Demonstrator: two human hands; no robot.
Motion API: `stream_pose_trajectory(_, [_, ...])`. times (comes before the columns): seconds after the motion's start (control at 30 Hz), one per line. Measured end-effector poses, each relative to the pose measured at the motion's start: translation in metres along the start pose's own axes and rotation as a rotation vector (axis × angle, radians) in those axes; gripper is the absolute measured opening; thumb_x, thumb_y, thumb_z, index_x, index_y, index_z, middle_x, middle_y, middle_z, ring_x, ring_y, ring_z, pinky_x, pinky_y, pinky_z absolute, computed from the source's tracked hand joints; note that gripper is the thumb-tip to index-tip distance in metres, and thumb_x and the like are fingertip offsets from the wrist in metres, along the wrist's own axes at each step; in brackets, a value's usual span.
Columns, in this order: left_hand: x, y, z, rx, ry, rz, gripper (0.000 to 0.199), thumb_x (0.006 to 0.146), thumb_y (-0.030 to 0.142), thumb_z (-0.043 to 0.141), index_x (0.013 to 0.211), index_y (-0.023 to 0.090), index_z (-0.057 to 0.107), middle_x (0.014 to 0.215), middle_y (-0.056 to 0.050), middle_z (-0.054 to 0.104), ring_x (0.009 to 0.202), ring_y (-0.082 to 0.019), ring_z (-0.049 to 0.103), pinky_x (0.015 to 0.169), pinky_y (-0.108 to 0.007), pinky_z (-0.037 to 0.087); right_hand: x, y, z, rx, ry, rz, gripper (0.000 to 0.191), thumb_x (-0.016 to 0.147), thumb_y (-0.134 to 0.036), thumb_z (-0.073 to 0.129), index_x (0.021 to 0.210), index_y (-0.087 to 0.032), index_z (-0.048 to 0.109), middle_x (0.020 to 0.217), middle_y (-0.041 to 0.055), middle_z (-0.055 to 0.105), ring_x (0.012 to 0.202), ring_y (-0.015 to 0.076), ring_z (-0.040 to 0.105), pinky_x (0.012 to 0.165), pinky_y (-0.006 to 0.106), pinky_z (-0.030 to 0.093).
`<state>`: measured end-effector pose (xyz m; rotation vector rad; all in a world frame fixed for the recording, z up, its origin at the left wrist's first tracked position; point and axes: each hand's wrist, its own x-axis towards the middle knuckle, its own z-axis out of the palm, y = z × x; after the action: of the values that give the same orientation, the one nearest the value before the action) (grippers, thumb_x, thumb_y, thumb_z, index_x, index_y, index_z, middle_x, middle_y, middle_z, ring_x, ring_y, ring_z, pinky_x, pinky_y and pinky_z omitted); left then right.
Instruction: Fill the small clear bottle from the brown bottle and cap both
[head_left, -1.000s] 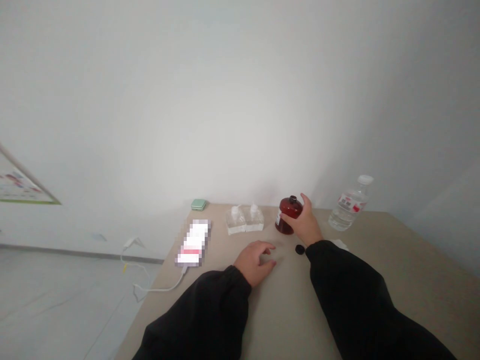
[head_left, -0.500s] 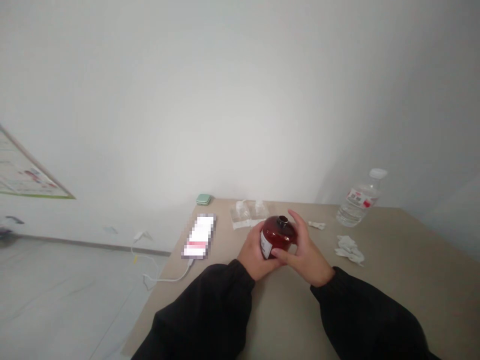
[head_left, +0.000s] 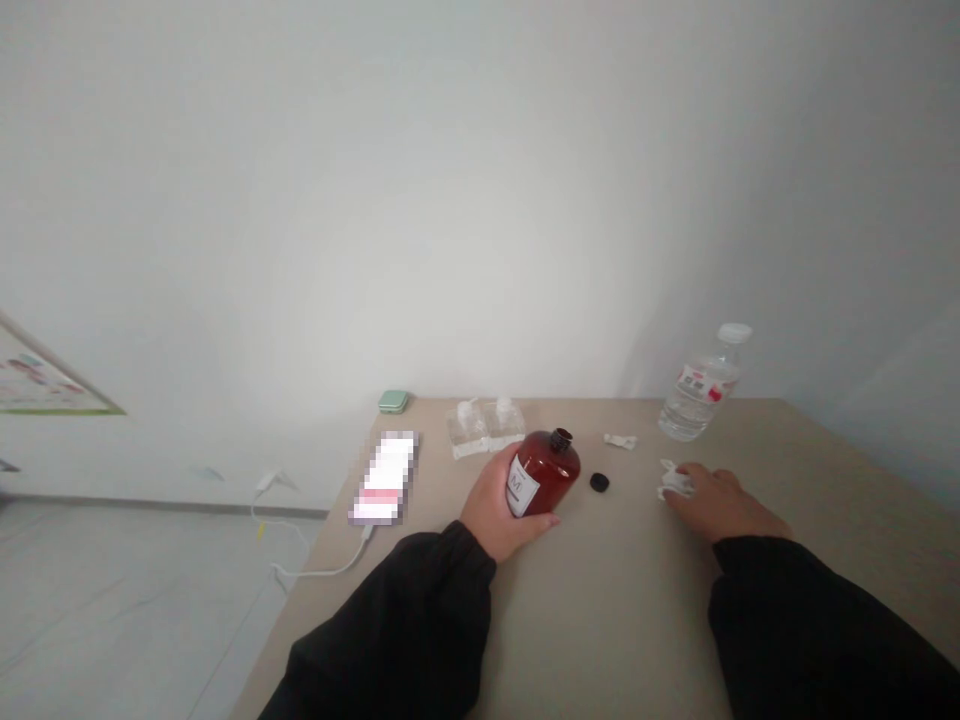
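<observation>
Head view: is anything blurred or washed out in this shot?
In the head view, the phone is pixelated into blocks, the wall looks pale and washed out, and the brown bottle is clear enough to show the M on its label.

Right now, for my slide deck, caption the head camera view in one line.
Left hand holds an amber bottle on a beige table; right hand touches crumpled white paper.

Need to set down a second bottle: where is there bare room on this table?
Open tabletop lies below the round black cap, between the left hand gripping the reddish-brown bottle and the right hand on crumpled white tissue. Another lies right of that hand, below the clear plastic water bottle. Crowded: the back edge by the clear plastic packs.
</observation>
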<state>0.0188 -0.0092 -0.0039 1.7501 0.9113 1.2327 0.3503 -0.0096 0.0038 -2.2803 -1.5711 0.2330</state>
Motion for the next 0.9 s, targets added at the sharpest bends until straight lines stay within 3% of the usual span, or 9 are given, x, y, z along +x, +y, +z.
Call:
stream_pose_trajectory(0.13, [0.000, -0.001, 0.001, 0.002, 0.005, -0.017, 0.091, 0.059, 0.025, 0.086, 0.139, 0.021, 0.043, 0.135, -0.012, 0.054, 0.124, -0.034, 0.051, 0.109, -0.049, 0.035, 0.001, -0.003, 0.006, 0.149, 0.002, -0.089, 0.006, 0.065, -0.019, 0.062, 0.070, -0.022, 0.065, 0.077, 0.0152, 0.067, 0.080, 0.0373, 0.065, 0.072, 0.048, 0.046])
stream_pose_trajectory(0.23, [0.000, -0.001, 0.001, 0.007, -0.006, -0.027, 0.092, 0.058, 0.024, 0.086, 0.139, 0.021, 0.042, 0.136, -0.012, 0.054, 0.124, -0.033, 0.051, 0.109, -0.049, 0.035, -0.005, -0.031, 0.003, 0.327, 0.013, -0.156, 0.018, 0.071, -0.030, 0.062, 0.087, -0.021, 0.066, 0.086, 0.0133, 0.070, 0.078, 0.0319, 0.065, 0.073, 0.046, 0.048])
stream_pose_trajectory(0.33, [0.001, 0.002, 0.001, 0.010, -0.053, -0.015, 0.093, 0.058, 0.026, 0.086, 0.140, 0.020, 0.042, 0.135, -0.012, 0.055, 0.123, -0.033, 0.053, 0.109, -0.049, 0.036, -0.017, -0.072, 0.002, 0.526, -0.082, -0.230, 0.040, 0.080, -0.047, 0.056, 0.110, -0.021, 0.062, 0.080, 0.0054, 0.071, 0.066, 0.0220, 0.064, 0.059, 0.035, 0.049])
stream_pose_trajectory(0.37, [0.001, 0.004, 0.001, 0.011, -0.071, -0.005, 0.093, 0.057, 0.027, 0.086, 0.140, 0.020, 0.043, 0.134, -0.012, 0.056, 0.122, -0.033, 0.053, 0.108, -0.049, 0.037, -0.022, -0.085, 0.003, 0.697, -0.160, -0.264, 0.044, 0.079, -0.047, 0.058, 0.113, -0.020, 0.062, 0.084, 0.0055, 0.072, 0.067, 0.0204, 0.063, 0.056, 0.032, 0.047])
stream_pose_trajectory(0.43, [0.001, 0.008, 0.000, -0.006, -0.107, 0.024, 0.092, 0.058, 0.029, 0.085, 0.140, 0.020, 0.043, 0.134, -0.011, 0.057, 0.122, -0.032, 0.054, 0.108, -0.048, 0.037, -0.030, -0.109, 0.005, 0.945, -0.292, -0.317, 0.040, 0.078, -0.043, 0.061, 0.110, -0.020, 0.065, 0.091, 0.0049, 0.073, 0.071, 0.0185, 0.063, 0.057, 0.029, 0.046])
stream_pose_trajectory(0.5, [0.001, 0.011, -0.001, -0.037, -0.139, 0.056, 0.091, 0.060, 0.031, 0.084, 0.140, 0.021, 0.042, 0.134, -0.010, 0.057, 0.122, -0.031, 0.054, 0.108, -0.046, 0.038, -0.038, -0.125, 0.008, 1.060, -0.318, -0.336, 0.032, 0.081, -0.038, 0.060, 0.106, -0.022, 0.069, 0.094, 0.0034, 0.073, 0.077, 0.0184, 0.063, 0.066, 0.030, 0.048])
stream_pose_trajectory(0.67, [0.000, 0.011, -0.002, 0.066, -0.196, 0.096, 0.092, 0.058, 0.034, 0.084, 0.140, 0.021, 0.043, 0.135, -0.011, 0.056, 0.122, -0.032, 0.054, 0.108, -0.047, 0.038, -0.052, -0.124, 0.019, 1.365, -0.326, -0.370, 0.024, 0.081, -0.033, 0.062, 0.102, -0.026, 0.073, 0.112, 0.0033, 0.072, 0.108, 0.0241, 0.061, 0.096, 0.038, 0.043])
stream_pose_trajectory(0.8, [-0.001, 0.017, 0.000, 0.115, -0.226, 0.057, 0.091, 0.055, 0.034, 0.086, 0.137, 0.021, 0.048, 0.132, -0.011, 0.059, 0.118, -0.034, 0.055, 0.106, -0.047, 0.039, -0.060, -0.115, 0.024, 1.515, -0.313, -0.321, 0.025, 0.080, -0.039, 0.063, 0.098, -0.025, 0.074, 0.104, 0.0047, 0.073, 0.102, 0.0250, 0.063, 0.092, 0.038, 0.046])
stream_pose_trajectory(0.9, [-0.002, 0.027, 0.003, -0.135, -0.318, -0.075, 0.081, 0.058, 0.031, 0.084, 0.132, 0.019, 0.053, 0.121, -0.008, 0.065, 0.109, -0.030, 0.060, 0.100, -0.042, 0.043, -0.064, -0.114, 0.022, 1.498, -0.218, -0.337, 0.026, 0.080, -0.046, 0.065, 0.093, -0.025, 0.072, 0.093, 0.0040, 0.072, 0.089, 0.0230, 0.064, 0.084, 0.037, 0.049])
